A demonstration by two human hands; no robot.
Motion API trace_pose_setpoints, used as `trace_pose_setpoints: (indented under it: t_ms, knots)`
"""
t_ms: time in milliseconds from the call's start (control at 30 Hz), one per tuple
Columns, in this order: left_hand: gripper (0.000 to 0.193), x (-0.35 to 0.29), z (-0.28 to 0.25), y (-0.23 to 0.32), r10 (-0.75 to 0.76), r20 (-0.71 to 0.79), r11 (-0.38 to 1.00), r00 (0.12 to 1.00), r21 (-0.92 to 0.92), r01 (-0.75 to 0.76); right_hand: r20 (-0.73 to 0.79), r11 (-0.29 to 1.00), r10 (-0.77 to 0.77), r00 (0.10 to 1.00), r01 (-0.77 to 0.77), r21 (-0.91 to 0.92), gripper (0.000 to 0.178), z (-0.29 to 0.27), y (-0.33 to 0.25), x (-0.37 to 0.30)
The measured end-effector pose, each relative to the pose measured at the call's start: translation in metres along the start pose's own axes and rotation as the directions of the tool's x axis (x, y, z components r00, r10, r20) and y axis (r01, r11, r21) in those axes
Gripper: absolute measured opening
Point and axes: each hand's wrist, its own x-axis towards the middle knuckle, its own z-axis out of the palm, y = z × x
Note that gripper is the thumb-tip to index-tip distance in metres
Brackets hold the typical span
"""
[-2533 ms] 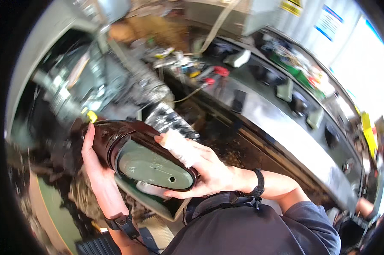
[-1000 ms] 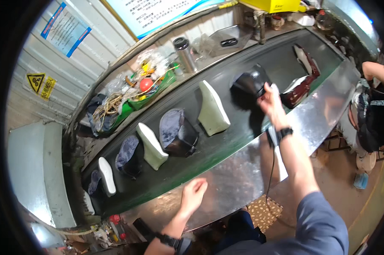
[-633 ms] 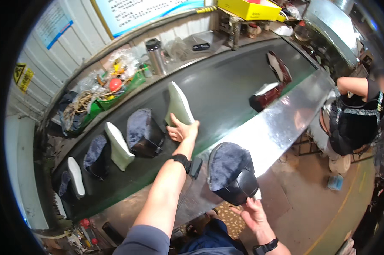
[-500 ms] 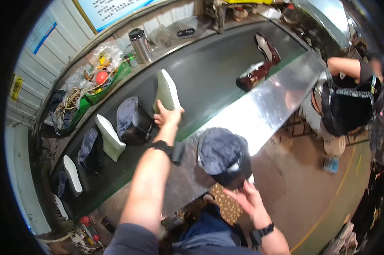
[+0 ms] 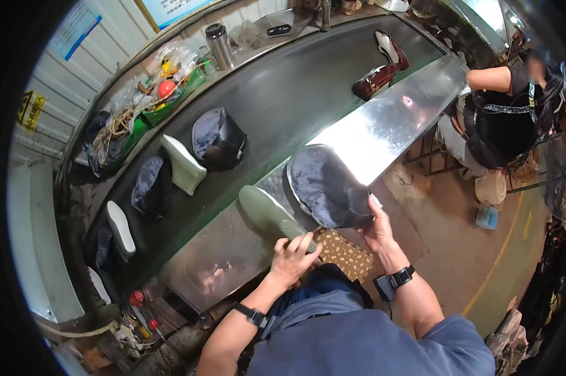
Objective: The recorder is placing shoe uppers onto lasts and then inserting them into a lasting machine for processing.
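My left hand (image 5: 291,258) is closed on one end of a pale green shoe sole (image 5: 258,210), which lies at a slant over the metal ledge. Just right of it, my right hand (image 5: 378,229) grips the lower right edge of a black boot upper (image 5: 324,188), thumb on top. Grey fur lining fills its opening. On the dark conveyor belt (image 5: 295,81) to the left stands another fur-lined boot (image 5: 219,138), beside a green wedge sole (image 5: 183,164). Further left are a dark lined upper (image 5: 150,187) and a white-faced sole (image 5: 120,230).
A shiny metal ledge (image 5: 383,128) runs along the belt's near side. Glossy dark red footwear (image 5: 374,83) lies at the belt's far right end. Behind the belt are a steel flask (image 5: 220,47) and a green bin of scraps (image 5: 154,116). A co-worker (image 5: 515,119) sits at right.
My left hand has brought the green sole from the belt down to the metal ledge, near my body. The boot upper in my right hand has turned and its opening shows more.
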Motion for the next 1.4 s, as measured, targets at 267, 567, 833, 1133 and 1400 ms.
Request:
trace_pose_setpoints:
  t_ms: [267,567,833,1133,1400]
  knots:
    - [0.026,0.038,-0.047,-0.116,-0.285,0.87,-0.932,0.403,-0.349,0.095,0.867,0.008,-0.385,0.316,0.941,-0.339,0.042,0.027,0.012,-0.087]
    - [0.035,0.038,0.025,-0.189,-0.866,0.326,0.208,0.378,-0.452,0.867,0.73,0.103,-0.547,0.409,0.898,-0.427,0.132,0.045,0.128,-0.036]
    - [0.037,-0.002,0.021,-0.173,-0.914,0.375,-0.067,0.155,-0.516,0.854,0.865,0.211,-0.206,0.457,0.884,-0.417,0.113,0.031,0.107,-0.034]
    - [0.082,0.034,0.012,-0.13,-0.958,0.286,0.0,0.031,-0.11,0.994,0.909,0.238,0.093,0.407,0.877,-0.417,0.11,0.032,0.093,-0.024]
    - [0.057,0.005,0.03,-0.138,-0.985,0.171,-0.028,0.036,-0.359,0.933,0.901,0.352,0.204,0.382,0.831,-0.431,0.107,0.022,0.108,0.017]
